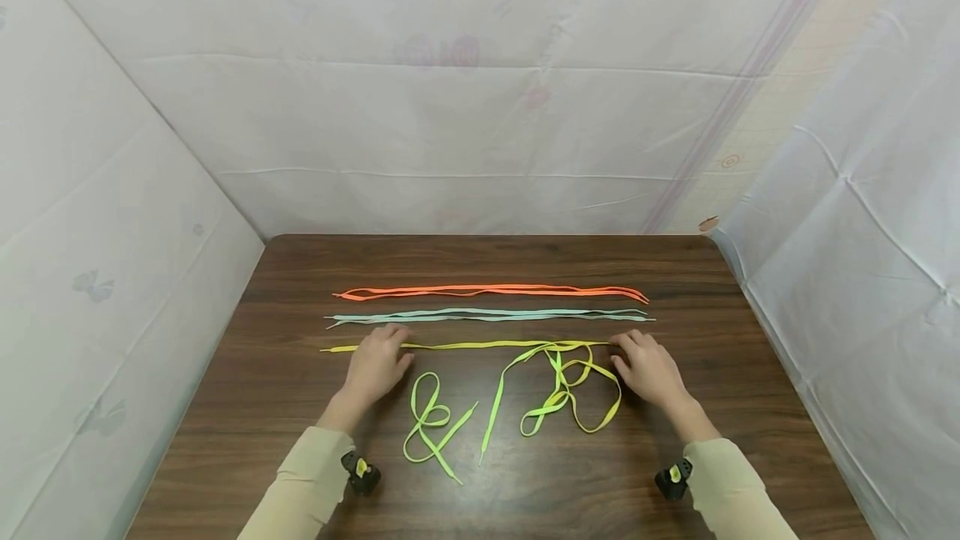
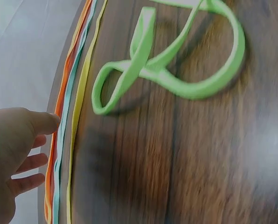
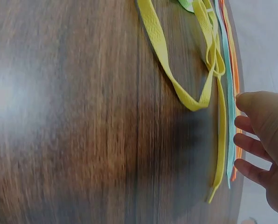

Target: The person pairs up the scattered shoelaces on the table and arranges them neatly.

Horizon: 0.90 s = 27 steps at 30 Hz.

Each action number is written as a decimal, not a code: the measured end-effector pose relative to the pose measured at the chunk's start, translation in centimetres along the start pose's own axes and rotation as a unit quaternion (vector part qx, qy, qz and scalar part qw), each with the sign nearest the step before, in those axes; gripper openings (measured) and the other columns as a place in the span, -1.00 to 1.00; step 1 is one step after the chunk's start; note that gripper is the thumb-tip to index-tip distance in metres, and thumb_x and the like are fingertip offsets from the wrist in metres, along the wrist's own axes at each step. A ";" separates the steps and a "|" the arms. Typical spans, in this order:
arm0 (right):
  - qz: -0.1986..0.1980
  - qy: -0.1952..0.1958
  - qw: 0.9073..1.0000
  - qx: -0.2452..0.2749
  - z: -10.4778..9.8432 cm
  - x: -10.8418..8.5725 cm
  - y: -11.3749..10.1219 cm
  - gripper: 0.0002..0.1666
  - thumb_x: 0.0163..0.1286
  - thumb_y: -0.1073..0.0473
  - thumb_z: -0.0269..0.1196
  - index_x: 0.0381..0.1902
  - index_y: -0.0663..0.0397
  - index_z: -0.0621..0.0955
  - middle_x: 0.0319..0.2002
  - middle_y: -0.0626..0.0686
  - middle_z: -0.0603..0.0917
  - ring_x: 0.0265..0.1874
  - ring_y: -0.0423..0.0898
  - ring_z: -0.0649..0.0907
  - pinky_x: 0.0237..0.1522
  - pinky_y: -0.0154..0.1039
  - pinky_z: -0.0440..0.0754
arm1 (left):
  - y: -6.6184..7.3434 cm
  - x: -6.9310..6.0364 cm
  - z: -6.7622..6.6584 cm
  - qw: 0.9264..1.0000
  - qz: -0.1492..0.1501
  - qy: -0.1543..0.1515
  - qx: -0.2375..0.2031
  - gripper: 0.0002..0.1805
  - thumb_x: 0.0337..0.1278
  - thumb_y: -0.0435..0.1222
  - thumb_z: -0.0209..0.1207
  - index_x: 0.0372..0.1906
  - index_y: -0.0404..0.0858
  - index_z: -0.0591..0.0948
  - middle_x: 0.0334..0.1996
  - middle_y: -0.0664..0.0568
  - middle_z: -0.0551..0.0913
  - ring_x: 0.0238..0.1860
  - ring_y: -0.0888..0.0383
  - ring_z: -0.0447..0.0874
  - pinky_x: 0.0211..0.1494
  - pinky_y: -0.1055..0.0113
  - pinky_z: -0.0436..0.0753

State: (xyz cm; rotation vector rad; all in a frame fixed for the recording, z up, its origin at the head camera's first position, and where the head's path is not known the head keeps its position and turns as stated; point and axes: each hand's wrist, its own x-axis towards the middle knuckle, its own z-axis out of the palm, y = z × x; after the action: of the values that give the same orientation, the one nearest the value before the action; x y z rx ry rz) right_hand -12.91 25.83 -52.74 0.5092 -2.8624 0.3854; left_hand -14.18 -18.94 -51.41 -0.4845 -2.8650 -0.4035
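Observation:
A yellow shoelace (image 1: 480, 345) runs nearly straight from left to right. My left hand (image 1: 377, 363) is over its left part, with the lace's end sticking out beyond it. In the left wrist view the thumb and fingers (image 2: 29, 161) are loosely extended, and the yellow lace passes beside them, not gripped. By the right end hovers my right hand (image 1: 649, 367); in the right wrist view its fingers are relaxed and the lace tip (image 3: 210, 196) lies free. Yellow and green loops (image 1: 558, 394) tangle below the straight lace. Further left lies a loose green shoelace (image 1: 427, 423).
Behind the yellow lace, light-blue shoelaces (image 1: 487, 315) and orange shoelaces (image 1: 487, 289) lie in parallel rows. The dark wooden table (image 1: 262, 457) meets white sheeting (image 1: 480, 132) at its back and sides.

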 end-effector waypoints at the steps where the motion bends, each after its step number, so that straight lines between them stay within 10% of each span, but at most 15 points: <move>1: -0.002 0.001 1.000 0.000 0.1 0.1 -0.1 -0.71 0.14 0.18 0.32 -0.14 0.09 0.61 -0.24 0.09 0.61 -0.28 0.06 0.60 -0.36 -0.02 0.55 | 0.3 0.1 0.1 1.000 0.005 0.000 -0.002 -0.63 -0.15 -0.29 0.36 -0.13 -0.27 0.61 -0.15 -0.09 0.61 -0.13 -0.07 0.58 -0.11 0.05 0.55; 27: -0.056 0.024 0.998 -0.011 2.8 2.5 -2.8 -0.81 0.09 0.24 0.35 -0.29 0.04 0.60 -0.39 0.01 0.57 -0.42 -0.03 0.55 -0.46 -0.16 0.49 | 9.4 1.8 3.2 0.991 0.129 -0.017 -0.020 -0.73 -0.07 -0.21 0.33 -0.20 -0.15 0.63 -0.26 0.08 0.58 -0.24 0.13 0.56 -0.17 0.26 0.55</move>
State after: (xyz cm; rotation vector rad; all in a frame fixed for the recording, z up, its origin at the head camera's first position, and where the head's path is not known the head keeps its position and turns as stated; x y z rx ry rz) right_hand -14.62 21.71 -54.16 0.6424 -2.7734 0.3422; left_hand -13.08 -8.87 -51.77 -0.8634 -2.7795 -0.4104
